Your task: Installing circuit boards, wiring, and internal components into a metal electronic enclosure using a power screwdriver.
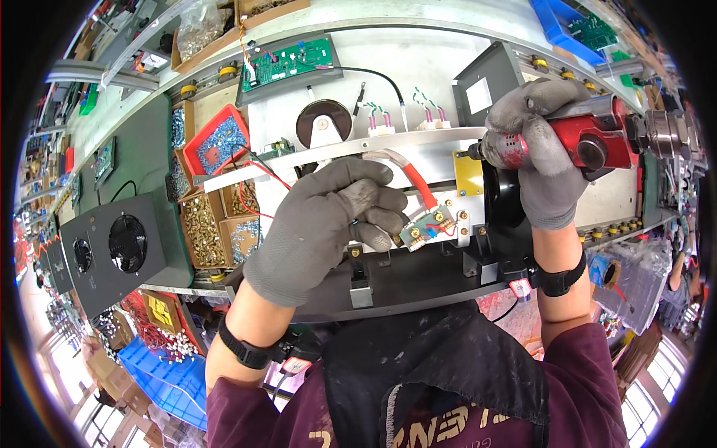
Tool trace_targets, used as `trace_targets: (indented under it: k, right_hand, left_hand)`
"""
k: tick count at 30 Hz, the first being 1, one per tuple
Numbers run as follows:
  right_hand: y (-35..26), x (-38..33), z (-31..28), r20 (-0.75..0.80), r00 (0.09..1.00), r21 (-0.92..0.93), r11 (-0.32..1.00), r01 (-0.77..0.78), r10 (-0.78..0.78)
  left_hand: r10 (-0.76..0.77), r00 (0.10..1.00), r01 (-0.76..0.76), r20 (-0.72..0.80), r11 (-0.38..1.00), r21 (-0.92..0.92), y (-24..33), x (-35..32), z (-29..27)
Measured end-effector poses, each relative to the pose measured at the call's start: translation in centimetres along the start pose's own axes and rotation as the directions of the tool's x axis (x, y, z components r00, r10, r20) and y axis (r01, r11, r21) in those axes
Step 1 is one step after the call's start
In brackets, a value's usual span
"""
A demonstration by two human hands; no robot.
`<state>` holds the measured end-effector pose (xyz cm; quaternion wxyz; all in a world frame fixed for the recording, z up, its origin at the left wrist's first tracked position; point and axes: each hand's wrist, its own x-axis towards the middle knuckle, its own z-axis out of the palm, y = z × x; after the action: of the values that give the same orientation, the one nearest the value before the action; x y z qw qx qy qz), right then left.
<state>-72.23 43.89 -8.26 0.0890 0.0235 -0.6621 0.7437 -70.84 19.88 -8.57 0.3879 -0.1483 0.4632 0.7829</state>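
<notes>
My right hand [549, 149], in a grey glove, is wrapped round a red power screwdriver [609, 142] with a metal rear fitting. The tool lies sideways, its nose toward the left above a yellow plate [468, 174]. My left hand [332, 209], gloved too, has its fingers curled in over the open metal chassis [418, 287]. Whatever its fingertips may pinch is hidden or too small to name. Just right of them sits a small green circuit board [432, 228] with screws and wires. A thick red sleeved cable [418, 183] runs down to it.
Left of the chassis are a red bin of small blue-grey parts [216, 145] and a box of brass screws [202, 231]. A large green circuit board [291, 63] and a round black transformer [323, 123] lie beyond. A fan panel [112, 246] stands far left.
</notes>
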Motion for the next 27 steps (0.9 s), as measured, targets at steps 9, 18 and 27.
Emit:
trace_targets:
  k: [9, 18, 27]
  right_hand:
    - [-0.6, 0.1, 0.8, 0.078, 0.991, -0.008, 0.994, 0.113, -0.112]
    - [-5.7, -2.5, 0.4, 0.296, 0.821, 0.172, 0.873, 0.457, -0.488]
    - [-5.7, -3.8, 0.9, 0.181, 0.837, 0.19, 0.853, 0.486, -0.517]
  left_hand:
    - [0.141, 0.99, -0.142, 0.029, 0.989, 0.028, -1.5, 1.6, 1.8]
    - [0.0, 0.995, 0.016, -0.096, 0.986, 0.165, -2.4, 2.1, 3.7]
    - [-0.101, 0.982, 0.118, -0.16, 0.988, 0.096, -2.7, 1.7, 5.1]
